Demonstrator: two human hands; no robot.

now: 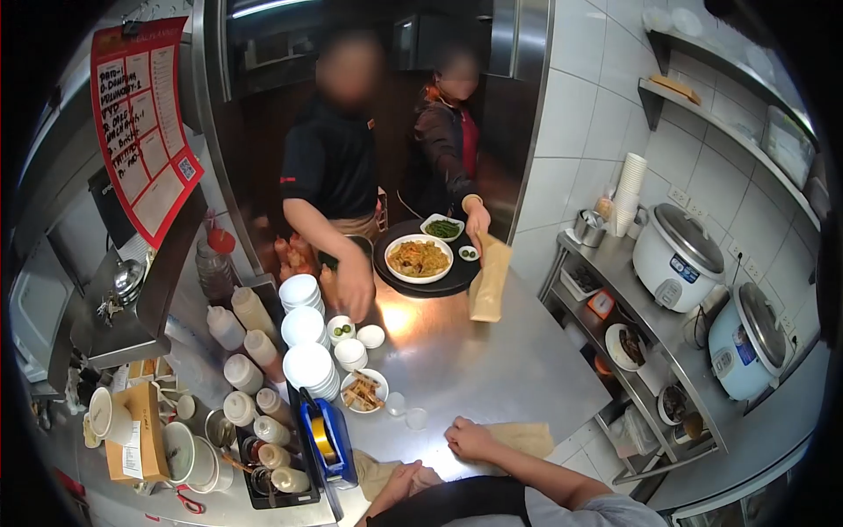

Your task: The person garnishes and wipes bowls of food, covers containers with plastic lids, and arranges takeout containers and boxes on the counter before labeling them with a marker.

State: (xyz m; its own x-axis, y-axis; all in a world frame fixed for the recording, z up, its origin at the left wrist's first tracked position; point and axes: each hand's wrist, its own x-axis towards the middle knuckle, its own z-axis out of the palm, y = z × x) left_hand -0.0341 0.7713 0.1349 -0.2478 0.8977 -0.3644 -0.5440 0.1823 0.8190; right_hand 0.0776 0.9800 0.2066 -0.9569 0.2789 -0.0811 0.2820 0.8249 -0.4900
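Note:
At the bottom edge my left hand (411,484) rests with its fingers folded together, next to a brown paper or cloth piece (373,480). My right hand (471,439) lies on the steel counter (492,386) in a loose fist, nothing visible in it. A flat brown paper bag (522,436) lies beside and partly under my right forearm. Ahead of my hands are two small clear cups (406,411) and a white bowl of brown strips (363,390). A blue tape dispenser (325,439) with yellow tape stands left of my left hand.
Across the counter, one person's hand (355,285) reaches over white cups; another person's hand (477,220) is at a brown bag (490,281). A black tray (386,274) bears a noodle-like dish (418,258). Stacked bowls (307,327) and squeeze bottles (242,373) stand left; rice cookers (678,259) right.

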